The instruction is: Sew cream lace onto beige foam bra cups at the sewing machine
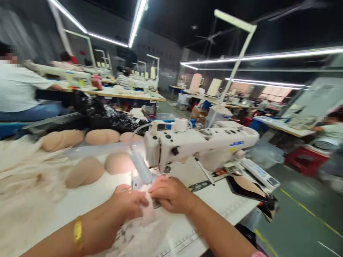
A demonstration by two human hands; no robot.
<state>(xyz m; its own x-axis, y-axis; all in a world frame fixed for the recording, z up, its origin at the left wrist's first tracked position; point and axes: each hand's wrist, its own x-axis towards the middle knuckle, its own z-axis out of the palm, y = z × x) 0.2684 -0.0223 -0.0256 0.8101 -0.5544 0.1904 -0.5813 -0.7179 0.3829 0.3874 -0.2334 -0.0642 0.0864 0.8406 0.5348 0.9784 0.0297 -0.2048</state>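
Note:
My left hand (128,202) and my right hand (171,194) meet just in front of the needle of a white sewing machine (203,144). Both pinch a pale, thin piece of fabric (148,214) that lies on the white table (219,203) and runs under the presser foot. A gold bangle (78,232) sits on my left wrist. A small lamp (140,166) on the machine lights the fabric. The needle itself is hidden behind my fingers.
Beige moulded cups (85,171) lie to the left, beside a heap of cream cloth (21,178). A white thread spool (181,124) stands on the machine. Dark and beige pieces (250,187) lie at the table's right edge. Other people sit at machines behind.

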